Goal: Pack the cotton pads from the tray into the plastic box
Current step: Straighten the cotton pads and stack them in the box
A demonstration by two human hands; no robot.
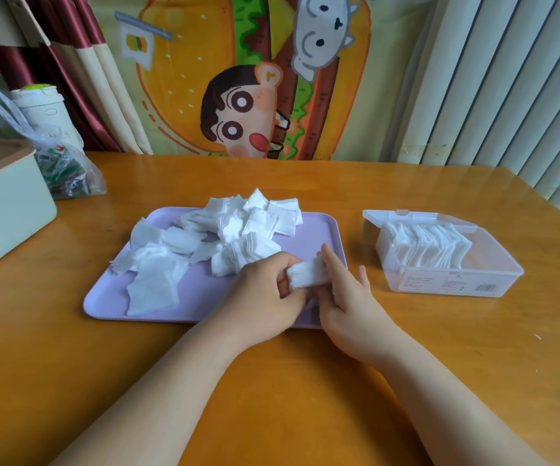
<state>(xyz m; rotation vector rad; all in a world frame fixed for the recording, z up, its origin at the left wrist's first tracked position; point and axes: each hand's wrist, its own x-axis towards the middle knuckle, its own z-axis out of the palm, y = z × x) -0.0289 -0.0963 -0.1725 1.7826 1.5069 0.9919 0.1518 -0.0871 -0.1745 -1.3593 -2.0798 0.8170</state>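
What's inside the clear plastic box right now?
The plastic box holds a row of cotton pads standing on edge; its right end shows bare floor. Anything beneath the pads is covered.

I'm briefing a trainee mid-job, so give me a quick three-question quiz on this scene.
1. True or false: the clear plastic box is empty.
2. The stack of cotton pads between the left hand and right hand is above: A) the purple tray; B) the box; C) bare tabletop.
3. Fill in: the box's lid is ___.

Key: 1 false, a row of pads already stands in it; 2 A; 3 open.
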